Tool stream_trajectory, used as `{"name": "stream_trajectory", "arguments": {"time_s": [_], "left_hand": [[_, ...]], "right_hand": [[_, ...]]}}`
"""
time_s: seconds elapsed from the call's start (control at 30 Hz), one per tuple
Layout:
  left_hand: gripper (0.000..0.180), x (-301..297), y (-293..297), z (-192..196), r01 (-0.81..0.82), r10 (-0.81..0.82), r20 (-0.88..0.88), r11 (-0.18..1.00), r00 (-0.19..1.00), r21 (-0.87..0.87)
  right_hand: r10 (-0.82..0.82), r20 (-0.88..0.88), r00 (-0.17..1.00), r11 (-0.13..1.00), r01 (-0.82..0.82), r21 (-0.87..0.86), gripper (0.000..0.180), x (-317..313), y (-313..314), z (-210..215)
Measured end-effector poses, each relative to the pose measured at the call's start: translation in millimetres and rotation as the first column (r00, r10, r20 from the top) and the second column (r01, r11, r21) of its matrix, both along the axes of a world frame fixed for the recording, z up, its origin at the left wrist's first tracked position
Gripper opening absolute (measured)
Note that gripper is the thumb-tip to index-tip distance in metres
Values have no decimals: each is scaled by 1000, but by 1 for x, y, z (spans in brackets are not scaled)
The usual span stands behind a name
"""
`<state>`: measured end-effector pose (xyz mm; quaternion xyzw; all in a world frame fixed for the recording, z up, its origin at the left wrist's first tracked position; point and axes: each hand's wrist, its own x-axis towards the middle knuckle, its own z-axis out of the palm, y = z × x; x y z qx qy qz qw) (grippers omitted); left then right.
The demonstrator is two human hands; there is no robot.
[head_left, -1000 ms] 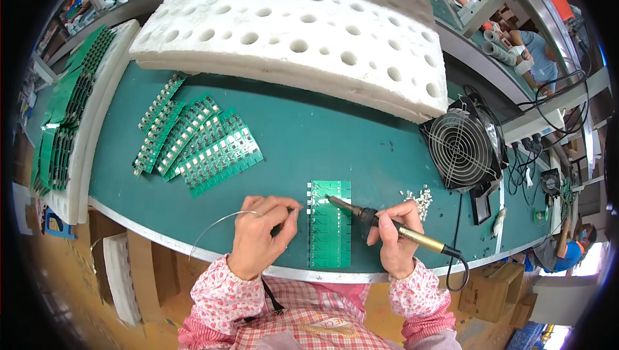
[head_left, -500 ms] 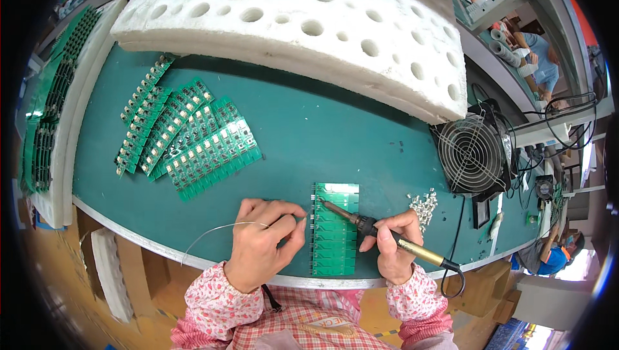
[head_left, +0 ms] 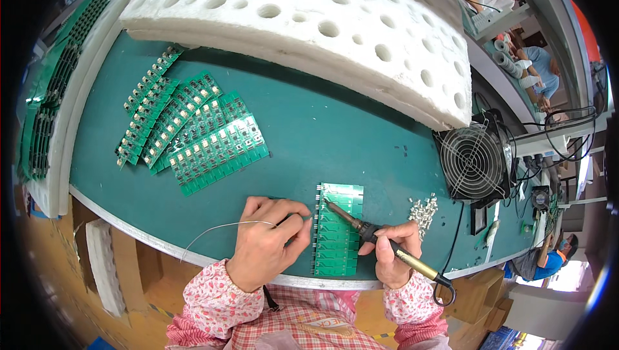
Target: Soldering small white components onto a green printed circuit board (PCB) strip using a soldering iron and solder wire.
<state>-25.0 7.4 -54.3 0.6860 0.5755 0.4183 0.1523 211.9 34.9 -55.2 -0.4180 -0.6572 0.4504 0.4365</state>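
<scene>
A green circuit board panel [head_left: 339,234] lies on the green mat, a row of pins along its left edge. My right hand [head_left: 394,253] is closed round a soldering iron [head_left: 367,229] with a black grip and brass-coloured handle. The iron's tip meets the panel near its upper left corner. Just left of the panel, my left hand [head_left: 272,240] pinches a thin strand of solder wire [head_left: 222,226], whose tail curves away toward the table's front edge. The wire's working end by the fingertips is too small to make out.
Several populated circuit boards [head_left: 216,153] overlap at the left. A white foam block with holes [head_left: 290,11] spans the back. At the right are a fan with a wire guard [head_left: 472,161] and a pile of small white parts [head_left: 422,213]. More boards stand in a foam rack [head_left: 97,85] far left.
The iron's tip has shifted slightly down and right along the panel's upper left part. Both hands keep their grips. The whole view has tilted a little.
</scene>
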Motion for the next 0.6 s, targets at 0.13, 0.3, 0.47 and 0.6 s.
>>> {"name": "stream_trajectory", "arguments": {"time_s": [0.13,0.3,0.47,0.6], "left_hand": [[17,0,0,0,-2,2,5,1000,1000,4],[17,1,0,-1,-6,6,7,1000,1000,16],[18,1,-2,0,-11,10,9,1000,1000,25],[19,2,-3,0,-5,4,26,1000,1000,25]], "right_hand": [[1,-3,1000,1000,-1,9,18,-1,-1,-1],[-20,-12,1000,1000,21,16,18,-1,-2,-1],[-115,-29,993,993,115,-2,18,1,-6,3],[-167,-83,983,984,161,-70,19,3,-6,6]]}}
